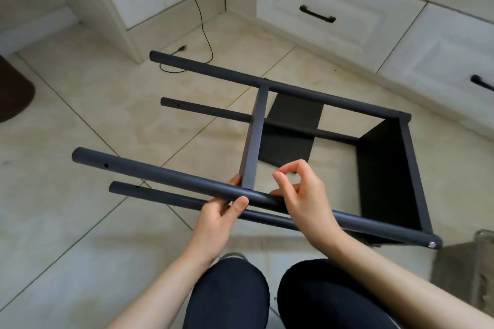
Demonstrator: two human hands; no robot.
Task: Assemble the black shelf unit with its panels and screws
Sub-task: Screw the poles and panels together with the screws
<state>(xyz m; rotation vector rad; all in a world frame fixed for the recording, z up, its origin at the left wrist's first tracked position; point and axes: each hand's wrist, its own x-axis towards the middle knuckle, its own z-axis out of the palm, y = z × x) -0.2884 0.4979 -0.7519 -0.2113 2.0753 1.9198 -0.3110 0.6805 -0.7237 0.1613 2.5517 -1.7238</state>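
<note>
Far across the tiled floor [80, 222]: white cabinets [334, 8] with black drawer handles [317, 14]; a thin black cable [199, 16] trailing down from the far edge, its plug lying on the tiles just beyond the far-left pole end; a dark brown mat [13, 91] at the left edge; a blurred grey object [465, 270] at the near right, just beside the frame's corner; knees in dark trousers [230, 294] directly below the work, close under the nearest poles.

Black shelf unit [294, 147] lying on its side in the middle of the floor; long axis running from left to right, slightly tilted toward the near right; four round poles pointing left with open, free ends; closed end at the right, where a black panel [385, 168] stands between the poles; a silver screw [432, 244] set in the near-right corner; a flat crossbar [255, 136] spanning from the far pole to the near pole [160, 176] about midway.

Left hand [216, 219] wrapped around the near pole just left of the crossbar joint, thumb on top; right hand [302, 195] just right of the joint, resting on the same pole, fingers loosely curled with thumb and forefinger raised and apart, nothing visible between them.
</note>
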